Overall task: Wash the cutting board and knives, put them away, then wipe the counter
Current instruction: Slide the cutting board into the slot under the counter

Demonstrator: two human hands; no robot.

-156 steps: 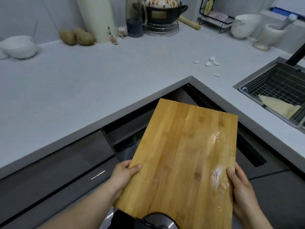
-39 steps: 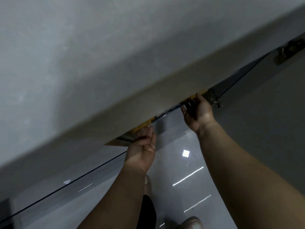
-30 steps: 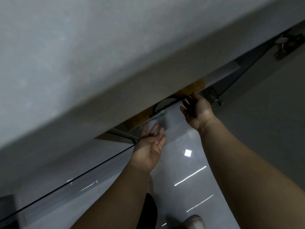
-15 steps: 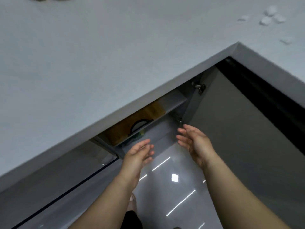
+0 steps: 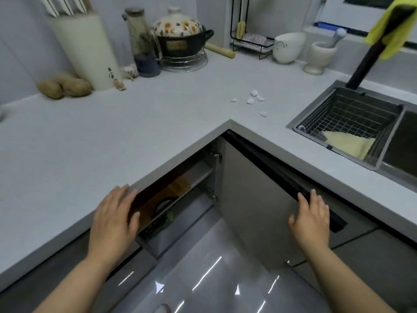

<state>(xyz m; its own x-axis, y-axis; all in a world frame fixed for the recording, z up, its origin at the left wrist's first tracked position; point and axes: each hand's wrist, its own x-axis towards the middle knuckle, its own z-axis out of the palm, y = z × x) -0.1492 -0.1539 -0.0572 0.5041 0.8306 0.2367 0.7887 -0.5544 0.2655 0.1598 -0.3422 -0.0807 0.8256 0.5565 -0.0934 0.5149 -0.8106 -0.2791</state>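
Cutting board [image 5: 178, 188] in cabinet [image 5: 201, 173] (door [image 5: 255, 211] ajar)

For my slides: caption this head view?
Cutting board shelved under the counter; left hand at its edge, right hand on the open cabinet door.

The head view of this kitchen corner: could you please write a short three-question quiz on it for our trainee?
1. True or false: the brown bamboo cutting board lies on the pale grey countertop.
2. The grey cabinet door that the right hand rests on is: A) shut, B) swung open, C) off its hinges.
3. Where do the small white scraps lie?

Key:
1. False: it sits on a shelf inside the cabinet, below the countertop.
2. B.
3. On the countertop, near its inner corner.
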